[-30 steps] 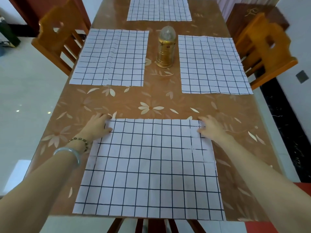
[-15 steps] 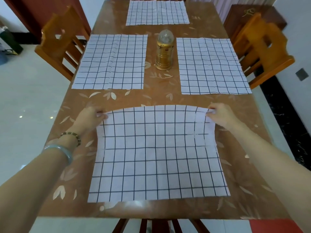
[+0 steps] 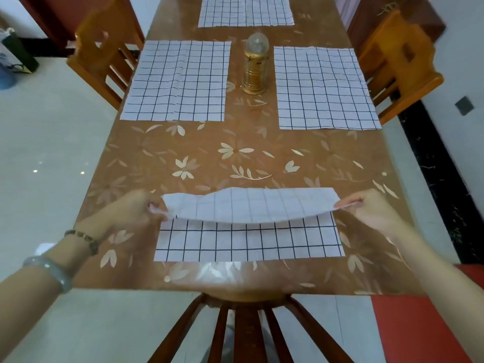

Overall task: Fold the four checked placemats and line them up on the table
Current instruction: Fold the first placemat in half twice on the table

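Observation:
The nearest checked placemat [image 3: 248,239] lies at the table's front edge with its far half lifted and turned over toward me, pale underside up. My left hand [image 3: 136,210] pinches the lifted left corner, and my right hand [image 3: 372,208] pinches the lifted right corner. The raised edge sags in the middle above the lower half. Three other placemats lie flat: one at the middle left [image 3: 178,79], one at the middle right [image 3: 324,87], and one at the far end [image 3: 246,10].
A gold lantern-like lamp [image 3: 255,65] stands between the two middle placemats. The brown floral table [image 3: 235,158] has wooden chairs at the left [image 3: 104,51] and right [image 3: 398,64], and a dark chair back [image 3: 248,331] sits at the near edge.
Both hands gripped the near placemat's far corners, slid it away from the table edge, then lifted the far edge and carried it back toward me, folding it over.

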Demonstrator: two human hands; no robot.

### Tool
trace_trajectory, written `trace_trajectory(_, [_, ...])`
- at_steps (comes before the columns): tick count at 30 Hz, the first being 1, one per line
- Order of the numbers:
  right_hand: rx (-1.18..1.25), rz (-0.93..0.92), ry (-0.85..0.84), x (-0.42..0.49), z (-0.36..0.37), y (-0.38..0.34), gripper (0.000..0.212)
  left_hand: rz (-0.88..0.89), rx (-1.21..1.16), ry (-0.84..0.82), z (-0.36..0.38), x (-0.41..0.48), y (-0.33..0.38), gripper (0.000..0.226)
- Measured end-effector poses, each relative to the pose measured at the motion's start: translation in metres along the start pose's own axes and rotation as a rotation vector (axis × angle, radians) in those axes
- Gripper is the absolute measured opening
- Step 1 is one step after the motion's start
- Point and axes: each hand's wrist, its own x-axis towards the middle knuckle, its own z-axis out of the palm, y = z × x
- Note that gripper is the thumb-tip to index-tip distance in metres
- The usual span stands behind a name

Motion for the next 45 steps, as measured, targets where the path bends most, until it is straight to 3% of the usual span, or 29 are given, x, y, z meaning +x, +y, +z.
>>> trace_trajectory(3, [-0.145, -0.063, -0.048, -0.018, 0.024, 0.021, 0.038, -0.012, 0.091, -0.158, 0.031, -0.026, 0.005, 0.017])
trace_trajectory(5, [-0.226, -0.097, -0.076, -0.024, 0.038, 0.035, 0.041, -0.021, 0.183, -0.238, 0.042, -0.03, 0.005, 0.005])
trace_trajectory(7, [-0.278, -0.139, -0.085, -0.026, 0.048, 0.048, 0.04, -0.035, 0.256, -0.302, 0.056, -0.033, 0.004, 0.025])
trace_trajectory(12, [-0.453, -0.203, -0.159, -0.033, 0.064, 0.061, 0.039, 0.033, 0.439, -0.356, 0.075, -0.04, 0.014, 0.034])
trace_trajectory(15, [-0.416, -0.225, -0.19, -0.035, 0.062, 0.059, 0.037, 0.012, 0.34, -0.376, 0.073, -0.042, 0.014, 0.046])
trace_trajectory(17, [-0.307, -0.216, -0.098, -0.031, 0.056, 0.052, 0.035, 0.001, 0.163, -0.306, 0.067, -0.042, 0.016, 0.049])
trace_trajectory(20, [-0.095, -0.117, 0.099, -0.013, 0.047, 0.035, 0.037, -0.025, -0.07, 0.011, 0.057, -0.034, 0.015, 0.04])
trace_trajectory(22, [0.021, -0.043, 0.146, 0.008, 0.045, 0.023, 0.035, -0.083, -0.183, 0.22, 0.054, -0.019, 0.006, 0.034])
trace_trajectory(24, [0.032, -0.018, 0.139, 0.03, 0.044, 0.016, 0.028, -0.108, -0.241, 0.302, 0.052, -0.002, -0.003, 0.026])
trace_trajectory(26, [-0.043, -0.042, 0.101, 0.05, 0.047, 0.014, 0.027, -0.114, -0.279, 0.248, 0.054, 0.015, -0.009, 0.019])
trace_trajectory(30, [-0.153, -0.049, 0.016, 0.08, 0.06, 0.021, 0.027, -0.192, -0.374, -0.021, 0.06, 0.038, -0.026, 0.011])
trace_trajectory(34, [-0.205, -0.022, -0.025, 0.094, 0.066, 0.024, 0.011, -0.175, -0.317, -0.143, 0.062, 0.053, -0.037, 0.03])
trace_trajectory(38, [-0.217, -0.037, -0.017, 0.096, 0.065, 0.024, 0.009, -0.202, -0.316, -0.231, 0.062, 0.051, -0.035, 0.051])
trace_trajectory(40, [-0.212, -0.038, -0.035, 0.095, 0.064, 0.023, 0.008, -0.195, -0.317, -0.251, 0.063, 0.049, -0.032, 0.045])
trace_trajectory(43, [-0.133, -0.045, -0.056, 0.093, 0.06, 0.025, 0.024, -0.153, -0.284, -0.225, 0.063, 0.047, -0.022, 0.013])
trace_trajectory(45, [-0.091, -0.046, -0.053, 0.091, 0.056, 0.027, 0.023, -0.149, -0.257, -0.25, 0.065, 0.045, -0.016, 0.017])
